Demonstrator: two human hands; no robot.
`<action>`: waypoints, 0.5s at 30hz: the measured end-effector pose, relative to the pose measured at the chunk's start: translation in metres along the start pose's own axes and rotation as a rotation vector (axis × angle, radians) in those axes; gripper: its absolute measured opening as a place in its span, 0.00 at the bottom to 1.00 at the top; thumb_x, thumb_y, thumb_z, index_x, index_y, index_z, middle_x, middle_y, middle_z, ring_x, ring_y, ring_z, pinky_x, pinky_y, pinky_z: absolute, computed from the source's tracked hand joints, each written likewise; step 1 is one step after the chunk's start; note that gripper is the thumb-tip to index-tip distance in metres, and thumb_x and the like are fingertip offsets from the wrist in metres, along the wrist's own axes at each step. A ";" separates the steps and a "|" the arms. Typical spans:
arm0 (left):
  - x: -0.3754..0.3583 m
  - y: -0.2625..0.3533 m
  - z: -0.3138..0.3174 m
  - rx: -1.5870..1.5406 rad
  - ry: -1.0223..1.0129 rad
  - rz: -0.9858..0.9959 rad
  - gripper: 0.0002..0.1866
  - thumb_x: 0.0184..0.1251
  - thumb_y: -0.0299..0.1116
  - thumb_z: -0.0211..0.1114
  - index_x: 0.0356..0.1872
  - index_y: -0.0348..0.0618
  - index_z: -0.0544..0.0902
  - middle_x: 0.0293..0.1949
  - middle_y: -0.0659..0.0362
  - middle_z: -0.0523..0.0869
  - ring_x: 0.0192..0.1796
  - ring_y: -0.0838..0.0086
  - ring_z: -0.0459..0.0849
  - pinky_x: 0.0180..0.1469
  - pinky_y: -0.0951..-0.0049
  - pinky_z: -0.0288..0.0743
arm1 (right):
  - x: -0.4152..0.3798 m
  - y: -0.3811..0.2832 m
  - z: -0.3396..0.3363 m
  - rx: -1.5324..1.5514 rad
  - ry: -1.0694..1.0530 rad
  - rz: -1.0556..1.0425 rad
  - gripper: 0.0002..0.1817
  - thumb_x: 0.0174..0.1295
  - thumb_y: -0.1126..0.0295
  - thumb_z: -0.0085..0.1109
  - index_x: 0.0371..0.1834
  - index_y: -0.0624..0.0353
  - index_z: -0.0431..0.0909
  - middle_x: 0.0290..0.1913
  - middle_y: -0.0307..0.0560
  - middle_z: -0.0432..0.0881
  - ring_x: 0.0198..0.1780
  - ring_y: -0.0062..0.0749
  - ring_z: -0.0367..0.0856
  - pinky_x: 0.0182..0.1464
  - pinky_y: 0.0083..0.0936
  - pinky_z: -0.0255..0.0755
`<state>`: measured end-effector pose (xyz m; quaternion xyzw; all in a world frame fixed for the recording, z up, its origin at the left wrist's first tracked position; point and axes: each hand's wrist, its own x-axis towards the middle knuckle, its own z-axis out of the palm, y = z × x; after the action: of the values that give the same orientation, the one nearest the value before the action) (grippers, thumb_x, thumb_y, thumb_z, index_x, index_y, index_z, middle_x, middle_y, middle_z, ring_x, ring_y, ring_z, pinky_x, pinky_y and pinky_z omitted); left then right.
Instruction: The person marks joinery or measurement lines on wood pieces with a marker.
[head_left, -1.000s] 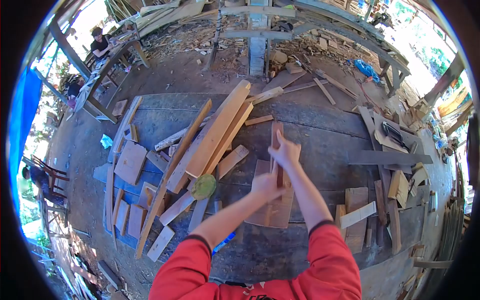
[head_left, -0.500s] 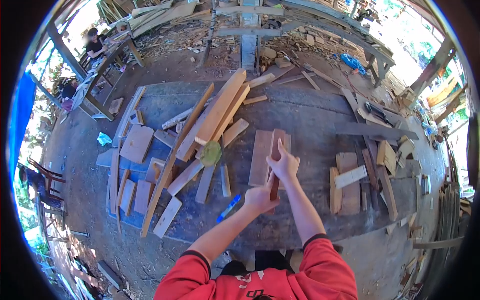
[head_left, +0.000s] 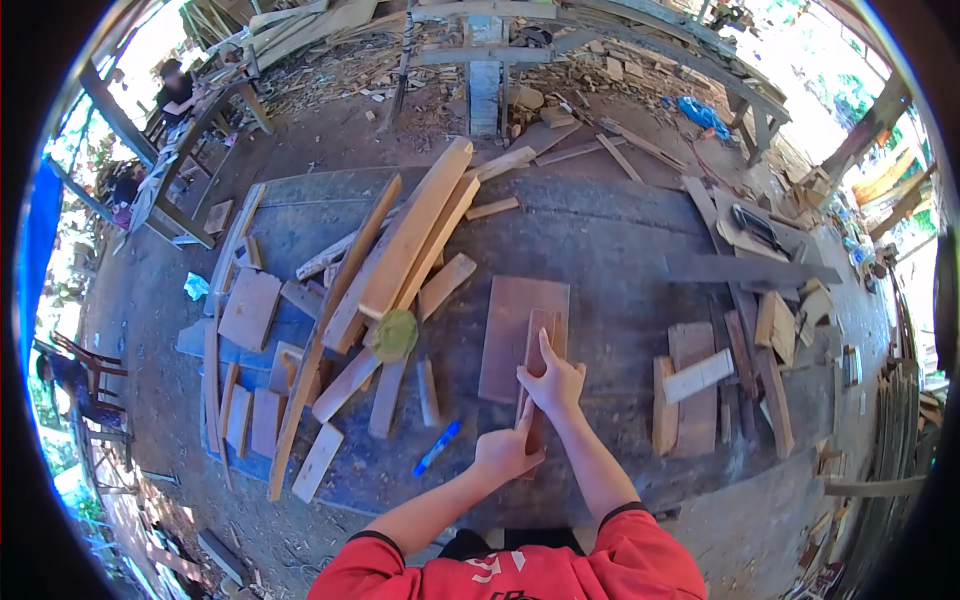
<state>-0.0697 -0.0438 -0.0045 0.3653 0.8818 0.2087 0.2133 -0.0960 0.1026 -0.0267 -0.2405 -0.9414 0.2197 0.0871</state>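
Observation:
A flat reddish-brown board (head_left: 503, 345) lies on the dark worktable in front of me. Along its right side rests a narrow wooden block (head_left: 541, 322), lengthwise to my body, its near end reaching past the board's near edge. My right hand (head_left: 555, 386) grips the block around its middle, index finger stretched forward along the top. Closer to me, my left hand (head_left: 506, 452) is wrapped on the near end, with a finger pointing forward along it. The hands are almost touching. Both palms hide parts of the block.
A blue marker (head_left: 437, 448) lies left of my left hand. Long beams (head_left: 418, 230) and offcuts are piled on the left, beside a round green object (head_left: 395, 336). At right are more wood pieces (head_left: 692, 390) and a handsaw (head_left: 755, 268). A person (head_left: 178, 95) sits far left.
Both hands have drawn the wooden block toward my body, so more of the board's far part shows. The whole view has also shifted slightly.

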 end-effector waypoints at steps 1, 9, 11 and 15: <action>0.026 -0.002 -0.007 0.022 0.016 -0.011 0.51 0.48 0.54 0.64 0.70 0.41 0.50 0.17 0.53 0.81 0.18 0.59 0.80 0.21 0.62 0.74 | 0.030 0.004 0.000 0.008 -0.005 -0.010 0.42 0.44 0.51 0.62 0.67 0.45 0.61 0.27 0.46 0.82 0.29 0.41 0.82 0.45 0.43 0.61; 0.247 -0.040 -0.069 0.096 0.170 0.057 0.56 0.44 0.53 0.66 0.72 0.49 0.42 0.27 0.48 0.84 0.27 0.55 0.83 0.30 0.59 0.77 | 0.263 0.026 0.009 -0.092 0.087 0.039 0.41 0.44 0.48 0.60 0.67 0.43 0.62 0.31 0.51 0.84 0.35 0.44 0.83 0.48 0.42 0.64; 0.253 -0.026 -0.093 0.121 0.119 -0.002 0.55 0.44 0.52 0.66 0.71 0.49 0.44 0.27 0.48 0.84 0.27 0.55 0.83 0.31 0.58 0.77 | 0.268 0.016 -0.008 -0.062 0.109 0.052 0.41 0.45 0.47 0.60 0.67 0.43 0.62 0.31 0.52 0.84 0.35 0.45 0.83 0.48 0.43 0.64; 0.197 -0.012 -0.085 0.104 0.131 0.039 0.52 0.43 0.52 0.66 0.71 0.50 0.49 0.23 0.49 0.83 0.26 0.55 0.83 0.30 0.59 0.76 | 0.215 0.010 -0.030 -0.002 0.241 0.008 0.41 0.45 0.47 0.60 0.67 0.43 0.62 0.29 0.51 0.83 0.34 0.45 0.82 0.47 0.43 0.64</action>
<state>-0.2478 0.0748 0.0150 0.3785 0.8962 0.1901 0.1319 -0.2705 0.2267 0.0081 -0.2692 -0.9233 0.1888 0.1986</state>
